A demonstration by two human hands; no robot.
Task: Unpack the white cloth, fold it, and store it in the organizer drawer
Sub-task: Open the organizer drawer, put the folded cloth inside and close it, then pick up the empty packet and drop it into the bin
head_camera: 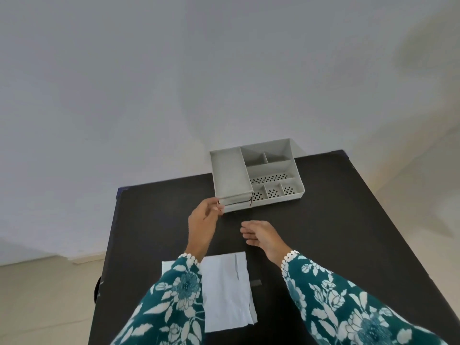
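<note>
While the white cloth [225, 292] lies folded flat on the near part of the black table [323, 220], partly covered by the left floral sleeve [171, 295], nothing stands between it and the grey organizer [256, 173] at the far edge. Its open compartments look empty. The left hand [202, 220] pinches the front corner of the drawers [236, 202]; the right hand [261, 236] hovers loose, fingers relaxed, holding nothing.

soft, even daylight fills the scene, with no hard glare. faint broad shadows lie on the wall [423, 53] at far right. the wide lens bends the table [348, 220] edges outward. sleeves [348, 307] near the bottom look slightly blurred.
</note>
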